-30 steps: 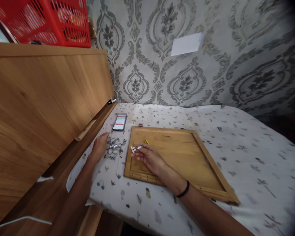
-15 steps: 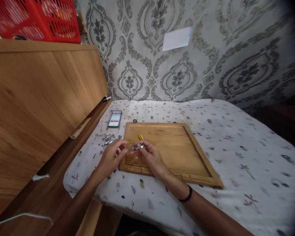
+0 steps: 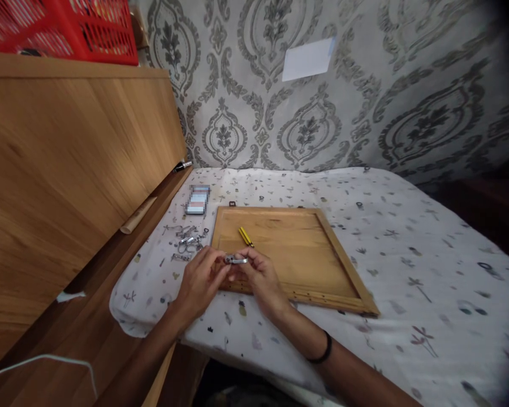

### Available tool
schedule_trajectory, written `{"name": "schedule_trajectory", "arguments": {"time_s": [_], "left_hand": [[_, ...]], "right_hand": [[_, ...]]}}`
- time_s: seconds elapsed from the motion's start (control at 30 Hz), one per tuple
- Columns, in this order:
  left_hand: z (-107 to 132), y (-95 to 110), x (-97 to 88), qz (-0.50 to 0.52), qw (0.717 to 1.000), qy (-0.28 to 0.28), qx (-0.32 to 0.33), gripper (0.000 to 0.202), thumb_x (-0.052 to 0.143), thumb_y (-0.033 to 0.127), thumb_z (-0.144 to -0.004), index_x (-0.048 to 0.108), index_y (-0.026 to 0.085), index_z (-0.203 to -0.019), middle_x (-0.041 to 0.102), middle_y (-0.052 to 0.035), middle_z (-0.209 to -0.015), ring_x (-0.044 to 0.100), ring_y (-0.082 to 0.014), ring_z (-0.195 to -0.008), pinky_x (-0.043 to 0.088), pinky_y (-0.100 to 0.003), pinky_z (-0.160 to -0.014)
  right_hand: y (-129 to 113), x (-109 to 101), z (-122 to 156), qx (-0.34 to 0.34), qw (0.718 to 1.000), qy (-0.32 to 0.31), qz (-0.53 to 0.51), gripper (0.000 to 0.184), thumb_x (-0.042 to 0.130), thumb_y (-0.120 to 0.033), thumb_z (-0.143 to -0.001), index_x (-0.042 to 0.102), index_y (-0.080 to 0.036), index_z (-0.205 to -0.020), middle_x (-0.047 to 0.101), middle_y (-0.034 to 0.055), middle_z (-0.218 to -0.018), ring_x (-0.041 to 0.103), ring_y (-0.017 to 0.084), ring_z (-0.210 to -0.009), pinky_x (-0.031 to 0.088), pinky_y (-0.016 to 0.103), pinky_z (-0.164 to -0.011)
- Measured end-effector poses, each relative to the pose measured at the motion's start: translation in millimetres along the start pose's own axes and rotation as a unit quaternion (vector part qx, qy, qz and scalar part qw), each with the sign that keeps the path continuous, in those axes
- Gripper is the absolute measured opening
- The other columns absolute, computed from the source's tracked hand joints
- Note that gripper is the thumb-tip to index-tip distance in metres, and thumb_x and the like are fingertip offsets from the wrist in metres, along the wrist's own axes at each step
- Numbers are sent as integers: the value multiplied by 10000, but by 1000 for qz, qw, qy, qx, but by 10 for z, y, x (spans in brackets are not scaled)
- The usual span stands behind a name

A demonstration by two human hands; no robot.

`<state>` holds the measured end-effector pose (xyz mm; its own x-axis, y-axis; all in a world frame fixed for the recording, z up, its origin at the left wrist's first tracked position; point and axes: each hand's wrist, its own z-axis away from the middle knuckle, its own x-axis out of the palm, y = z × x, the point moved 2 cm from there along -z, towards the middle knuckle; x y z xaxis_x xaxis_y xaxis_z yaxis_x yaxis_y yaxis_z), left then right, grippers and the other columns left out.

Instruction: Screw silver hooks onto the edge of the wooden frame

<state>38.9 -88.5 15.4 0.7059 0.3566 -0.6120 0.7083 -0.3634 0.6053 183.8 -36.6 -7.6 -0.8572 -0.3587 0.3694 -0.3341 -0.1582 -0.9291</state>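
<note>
Over the near left part of a wooden framed board (image 3: 299,254), my two hands meet around a small silver metal piece (image 3: 236,260) with a slim bar-like arm. My right hand (image 3: 265,282) pinches its right end between thumb and fingers. Closed at the left end is my left hand (image 3: 201,280), its fingertips touching the piece. Fingers partly cover the piece, so its exact kind cannot be made out. A slim yellow and black tool (image 3: 245,236) lies on the board just beyond my hands. Several loose silver metal parts (image 3: 189,241) lie on the cloth left of the board.
A phone (image 3: 198,199) with a lit screen rests on the patterned cloth (image 3: 407,249). To the left stands a wooden cabinet (image 3: 80,147) with a red plastic basket (image 3: 63,34) on top. White paper (image 3: 309,59) shows against the patterned wall covering (image 3: 220,73).
My left hand has moved right and closed on the left end of the metal piece. Both hands sit slightly lower in view, uncovering more of the yellow tool and the loose metal parts.
</note>
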Motion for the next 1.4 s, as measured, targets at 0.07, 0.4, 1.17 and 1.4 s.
{"name": "schedule_trajectory", "arguments": {"time_s": [0.07,0.4,1.17,1.4], "left_hand": [[19,-1,14,-5,1000,-5,7,61,587,205,-962,640,226,-982,673,-29,-924,624,-181,-817,476,-291,-759],[43,-58,-48,66,997,-18,-36,112,576,209,-947,682,221,-915,690,-20,-841,637,-167,-763,475,-245,-671],[166,-115,-113,-28,993,-91,76,240,458,184,-1049,696,208,-1030,702,-51,-859,654,-185,-819,515,-290,-759],[72,-51,-164,-92,982,-145,81,193,423,166,-1054,597,197,-977,674,-44,-891,621,-187,-843,489,-296,-742]], "right_hand": [[21,8,22,11,1000,0,-7,374,820,-553,-741,628,-235,-788,696,11,-780,649,167,-645,564,296,-601],[74,46,151,27,999,-22,-3,360,824,-483,-743,634,-256,-947,732,16,-851,735,204,-736,615,332,-679],[175,4,370,-91,958,-97,253,393,613,-484,-958,685,-201,-696,674,32,-695,628,188,-688,495,282,-676],[112,-5,335,-125,949,-112,266,510,543,-583,-987,664,-182,-696,668,42,-699,620,173,-678,493,259,-649]]}}
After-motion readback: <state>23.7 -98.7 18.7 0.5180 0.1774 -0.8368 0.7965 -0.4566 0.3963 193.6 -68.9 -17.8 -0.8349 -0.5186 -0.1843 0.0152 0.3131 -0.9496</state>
